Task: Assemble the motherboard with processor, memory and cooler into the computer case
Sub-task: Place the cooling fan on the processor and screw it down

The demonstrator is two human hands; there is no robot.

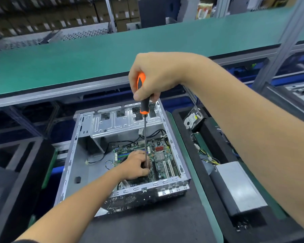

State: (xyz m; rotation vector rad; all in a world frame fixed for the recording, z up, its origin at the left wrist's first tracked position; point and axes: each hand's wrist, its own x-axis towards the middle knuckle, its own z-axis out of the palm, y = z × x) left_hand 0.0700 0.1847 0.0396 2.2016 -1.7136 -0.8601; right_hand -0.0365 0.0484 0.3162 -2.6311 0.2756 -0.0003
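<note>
An open grey computer case [72,155] lies on a black foam pad. A green motherboard [162,160] with white slots and a small silver heatsink sits inside it at the right. My right hand [153,76] grips the orange-and-black handle of a long screwdriver [144,106], held upright above the board. The shaft runs down to my left hand [135,165], whose fingers curl round its lower end on the motherboard. The tip and whatever lies under my left hand are hidden.
A hard drive [193,120] leans in a foam slot right of the case. A grey power supply [239,188] with coloured cables lies further right. A green conveyor belt [77,64] runs across behind the case. Loose black cables lie on the case floor.
</note>
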